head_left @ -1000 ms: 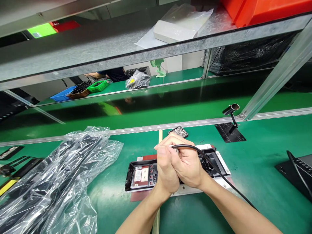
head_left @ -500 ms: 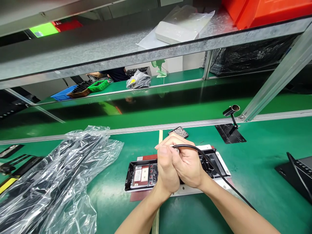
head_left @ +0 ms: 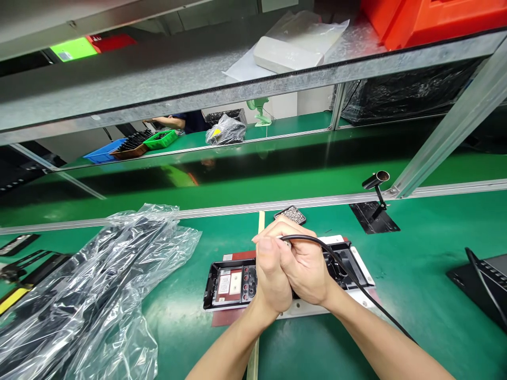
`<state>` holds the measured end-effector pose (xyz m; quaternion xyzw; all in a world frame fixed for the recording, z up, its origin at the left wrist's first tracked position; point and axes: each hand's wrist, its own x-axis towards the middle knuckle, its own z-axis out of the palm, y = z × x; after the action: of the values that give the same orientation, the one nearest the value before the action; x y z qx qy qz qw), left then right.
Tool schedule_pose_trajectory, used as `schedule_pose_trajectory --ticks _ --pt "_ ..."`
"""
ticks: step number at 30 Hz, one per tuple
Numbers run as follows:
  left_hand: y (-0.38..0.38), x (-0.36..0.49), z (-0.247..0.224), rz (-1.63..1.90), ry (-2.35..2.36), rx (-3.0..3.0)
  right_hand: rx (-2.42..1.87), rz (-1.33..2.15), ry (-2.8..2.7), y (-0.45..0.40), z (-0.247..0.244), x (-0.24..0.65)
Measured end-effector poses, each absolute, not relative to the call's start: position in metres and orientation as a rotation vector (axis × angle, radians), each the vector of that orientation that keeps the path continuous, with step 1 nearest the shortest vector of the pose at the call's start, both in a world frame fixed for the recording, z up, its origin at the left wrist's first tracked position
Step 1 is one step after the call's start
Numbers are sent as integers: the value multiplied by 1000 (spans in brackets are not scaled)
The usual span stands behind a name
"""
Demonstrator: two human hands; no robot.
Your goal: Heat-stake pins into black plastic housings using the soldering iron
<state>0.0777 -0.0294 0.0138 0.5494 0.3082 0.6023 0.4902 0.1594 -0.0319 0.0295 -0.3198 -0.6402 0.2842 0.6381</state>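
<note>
Though part-hidden, corded tool within hands

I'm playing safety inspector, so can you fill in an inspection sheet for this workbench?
Surface: smooth green tabletop with a pale yellow strip.
Job's things: long black plastic frame, partly hidden by the hands.
Clutter: crinkled clear plastic bag; small black tray with tiny shiny pieces.
Hands: left hand and right hand clasped together around what looks like a corded tool, mostly hidden.
Cables: thin black cable running from the hands across the frame.
Surroundings: grey metal shelf bearing a red plastic bin; another person's arm beyond.
</note>
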Motion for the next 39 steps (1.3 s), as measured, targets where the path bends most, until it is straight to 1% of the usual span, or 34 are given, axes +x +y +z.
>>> schedule_pose_trajectory --ticks 9,23,32,39 --pt "-30 79 17 1493 758 1329 -721 629 -1454 -32 29 158" --pt "-30 75 10 1424 736 1354 -759 664 -1455 -33 29 159" --pt "-30 77 18 1366 787 1339 -760 666 -1443 -33 30 159" --pt "-30 77 13 1431 784 1313 -744 671 -1439 -33 31 159"
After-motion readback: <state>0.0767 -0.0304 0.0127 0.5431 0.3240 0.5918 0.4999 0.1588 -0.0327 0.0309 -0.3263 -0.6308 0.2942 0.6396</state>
